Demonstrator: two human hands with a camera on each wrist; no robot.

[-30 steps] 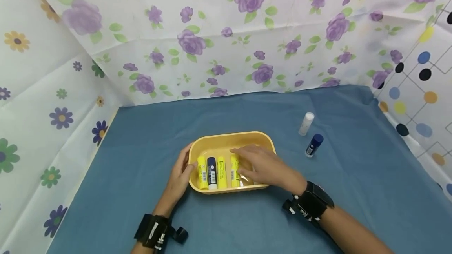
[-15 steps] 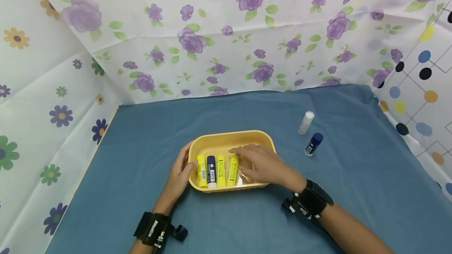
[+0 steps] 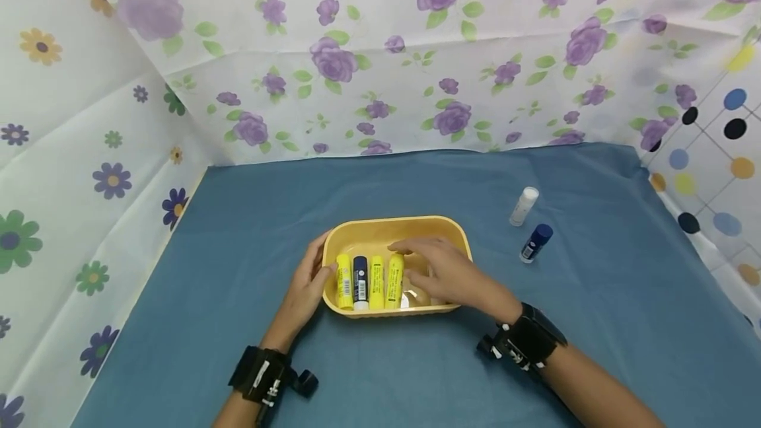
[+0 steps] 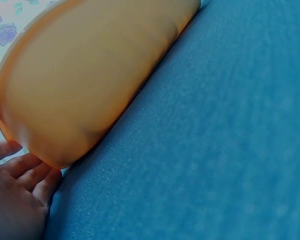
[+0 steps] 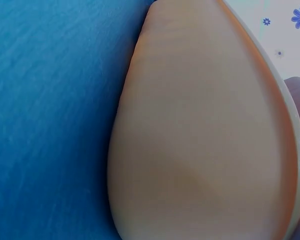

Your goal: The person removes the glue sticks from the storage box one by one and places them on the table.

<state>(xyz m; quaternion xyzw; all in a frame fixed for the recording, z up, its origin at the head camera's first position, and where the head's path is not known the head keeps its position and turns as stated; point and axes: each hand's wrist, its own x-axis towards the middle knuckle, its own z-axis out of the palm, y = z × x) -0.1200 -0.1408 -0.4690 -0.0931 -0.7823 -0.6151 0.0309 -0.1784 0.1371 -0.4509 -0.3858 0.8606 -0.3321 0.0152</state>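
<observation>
A yellow plastic tray (image 3: 397,222) holds a row of upright-lying glue sticks in its left half. From the left these are a yellow glue stick (image 3: 345,283), a dark blue one with a white end (image 3: 360,283), a second yellow one (image 3: 377,283) and a slightly tilted yellow one (image 3: 394,283). My left hand (image 3: 304,292) grips the tray's left end, thumb over the rim and fingers along the outside wall. Over the tray's right part, my right hand (image 3: 446,273) reaches in with loosely extended fingers beside the tilted stick; whether they touch it, I cannot tell.
Behind and right of the tray, a white glue stick (image 3: 524,206) and a dark blue-capped glue stick (image 3: 536,243) stand on the blue cloth (image 3: 380,375). Patterned sheets (image 3: 380,98) wall the back and both sides.
The rightmost yellow glue stick in the tray has shifted left towards the others and leans slightly. Both hands have kept about the same place on the tray; the head view has shifted a little.
</observation>
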